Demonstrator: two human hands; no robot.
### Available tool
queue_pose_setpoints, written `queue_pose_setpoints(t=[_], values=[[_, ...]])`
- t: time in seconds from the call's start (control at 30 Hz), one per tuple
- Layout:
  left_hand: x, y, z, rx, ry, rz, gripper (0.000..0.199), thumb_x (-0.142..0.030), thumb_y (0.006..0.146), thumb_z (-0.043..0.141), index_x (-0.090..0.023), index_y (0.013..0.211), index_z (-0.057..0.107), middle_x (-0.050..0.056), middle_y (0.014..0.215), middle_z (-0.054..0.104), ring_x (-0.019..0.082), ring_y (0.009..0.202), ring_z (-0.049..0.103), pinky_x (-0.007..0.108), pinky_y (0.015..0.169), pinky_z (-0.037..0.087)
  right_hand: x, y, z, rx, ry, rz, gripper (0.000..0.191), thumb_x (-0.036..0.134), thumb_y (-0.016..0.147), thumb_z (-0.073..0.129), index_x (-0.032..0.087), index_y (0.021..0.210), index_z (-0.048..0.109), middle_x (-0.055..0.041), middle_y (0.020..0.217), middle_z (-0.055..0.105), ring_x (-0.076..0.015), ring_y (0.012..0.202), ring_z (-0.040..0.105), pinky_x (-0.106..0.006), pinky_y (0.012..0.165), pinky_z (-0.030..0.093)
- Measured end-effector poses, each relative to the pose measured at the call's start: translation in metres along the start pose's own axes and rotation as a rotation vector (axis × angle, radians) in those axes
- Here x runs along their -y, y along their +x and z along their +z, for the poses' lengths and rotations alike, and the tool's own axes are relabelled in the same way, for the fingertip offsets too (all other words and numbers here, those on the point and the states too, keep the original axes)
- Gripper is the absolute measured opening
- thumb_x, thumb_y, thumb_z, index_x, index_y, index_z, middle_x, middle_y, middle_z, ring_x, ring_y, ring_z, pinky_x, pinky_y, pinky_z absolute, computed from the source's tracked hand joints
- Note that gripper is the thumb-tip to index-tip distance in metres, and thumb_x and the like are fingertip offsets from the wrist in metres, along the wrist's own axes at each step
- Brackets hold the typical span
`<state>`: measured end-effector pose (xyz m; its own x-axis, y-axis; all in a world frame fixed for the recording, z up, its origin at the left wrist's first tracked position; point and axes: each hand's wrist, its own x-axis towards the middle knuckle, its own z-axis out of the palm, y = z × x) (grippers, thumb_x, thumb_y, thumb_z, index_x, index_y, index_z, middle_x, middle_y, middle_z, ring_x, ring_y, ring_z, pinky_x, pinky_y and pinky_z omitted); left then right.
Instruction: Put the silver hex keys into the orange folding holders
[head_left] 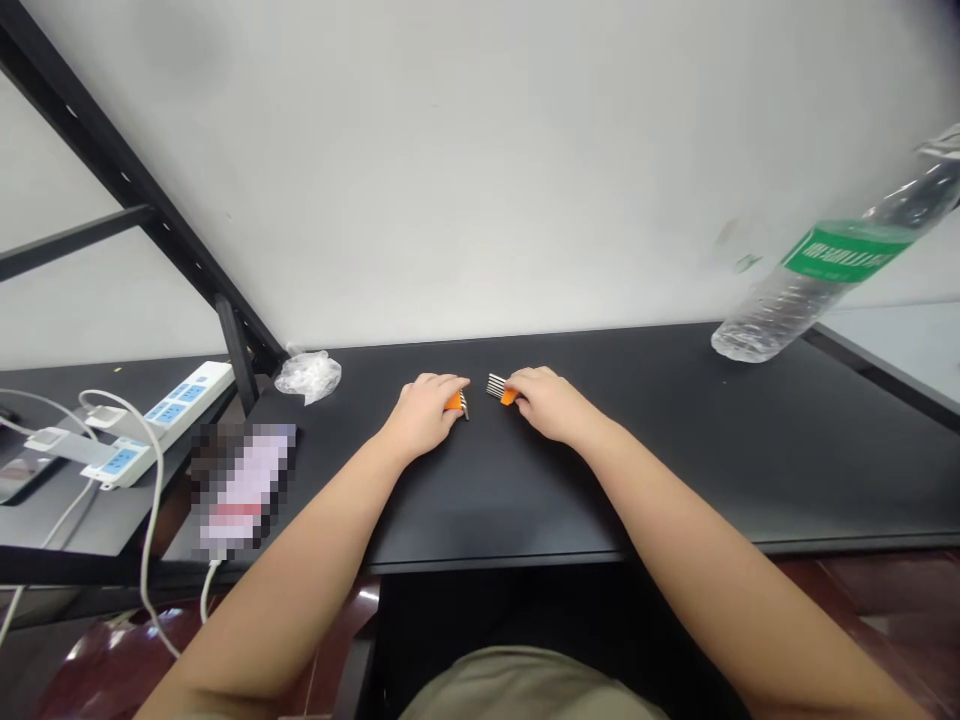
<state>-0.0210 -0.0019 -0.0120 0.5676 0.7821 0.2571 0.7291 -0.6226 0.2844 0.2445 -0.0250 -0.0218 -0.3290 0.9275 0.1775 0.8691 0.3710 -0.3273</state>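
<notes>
Left hand: my left hand rests palm down on the black counter, fingers curled around an orange holder with short metal pins at its tip.
Right hand: my right hand grips a second orange holder; its row of metal keys fans toward the left hand.
Where they sit: both holders lie mid-counter, near each other but apart, close to the wall.
Doing it well: I judge a firm pinch on the orange plastic, with wrists low on the counter, keeps the thin metal pieces from slipping.
Around: a crumpled plastic bag and a phone to my left, 2 power strips with cables beyond, a water bottle far right.
In the way: nothing lies between my hands.
</notes>
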Motion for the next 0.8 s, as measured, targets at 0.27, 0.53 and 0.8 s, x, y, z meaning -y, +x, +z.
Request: queue_pose_setpoints(t=[0.27, 0.53, 0.8], values=[[-0.005, 0.001, -0.006, -0.024, -0.090, 0.086, 0.041, -0.021, 0.090, 0.058, -0.024, 0.131, 0.063, 0.008, 0.129, 0.065, 0.028, 0.124, 0.056, 0.048, 0.109, 0.044, 0.019, -0.005, -0.002, 0.020, 0.184, -0.170, 0.038, 0.004, 0.086, 0.053, 0.024, 0.115, 0.067, -0.0071, 0.118, 0.068, -0.0252, 0.111, 0.059, -0.040, 0.094, 0.050], [-0.021, -0.002, -0.007, 0.150, -0.174, 0.168, 0.036, -0.039, 0.085, 0.074, -0.028, 0.119, 0.068, 0.006, 0.116, 0.066, 0.028, 0.113, 0.055, 0.046, 0.099, 0.044, 0.021, 0.000, 0.006, 0.038, 0.242, -0.286, 0.027, 0.007, 0.090, 0.055, 0.024, 0.106, 0.069, -0.0059, 0.105, 0.069, -0.0236, 0.100, 0.060, -0.040, 0.087, 0.050], [-0.015, 0.001, -0.003, 0.181, -0.169, 0.144, 0.033, -0.050, 0.084, 0.075, -0.025, 0.105, 0.072, 0.005, 0.100, 0.063, 0.025, 0.099, 0.055, 0.037, 0.084, 0.044, 0.029, 0.001, 0.004, 0.095, 0.287, -0.291, 0.014, 0.014, 0.091, 0.061, 0.022, 0.097, 0.069, -0.0050, 0.096, 0.068, -0.0220, 0.094, 0.060, -0.037, 0.084, 0.049]])
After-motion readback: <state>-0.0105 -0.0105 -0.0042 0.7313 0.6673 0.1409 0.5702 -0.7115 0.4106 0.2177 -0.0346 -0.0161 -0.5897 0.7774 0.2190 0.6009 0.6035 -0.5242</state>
